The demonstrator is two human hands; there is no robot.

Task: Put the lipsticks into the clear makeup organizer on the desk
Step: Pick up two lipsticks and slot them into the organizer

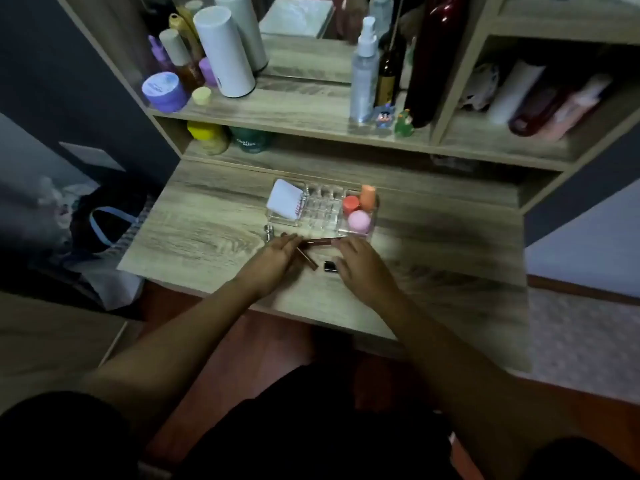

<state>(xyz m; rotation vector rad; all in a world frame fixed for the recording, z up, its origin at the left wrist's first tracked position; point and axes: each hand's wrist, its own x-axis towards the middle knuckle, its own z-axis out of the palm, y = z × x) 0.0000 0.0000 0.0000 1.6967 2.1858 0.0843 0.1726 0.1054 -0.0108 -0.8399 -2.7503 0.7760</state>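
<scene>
- Head view: the clear organizer point(320, 211) stands on the desk point(194, 230), near the middle, in front of the lower shelf.
- Its middle grid of small cells looks empty. The left part holds a white pad point(284, 201); the right part holds a red cap point(350, 203), an orange piece point(367, 196) and a pink sponge point(359, 221).
- The left hand point(275, 259) lies flat on the desk, fingers stretched; a brown lipstick point(309, 259) sticks out from under its fingertips. I cannot tell if the hand grips it.
- A long reddish lipstick point(320, 241) lies just in front of the organizer, between both hands.
- The right hand point(360, 265) hovers low with fingers spread, grasping nothing; a black lipstick point(330, 266) lies just beside it.
- A silver lipstick point(269, 233) lies left of the organizer's front corner.
</scene>
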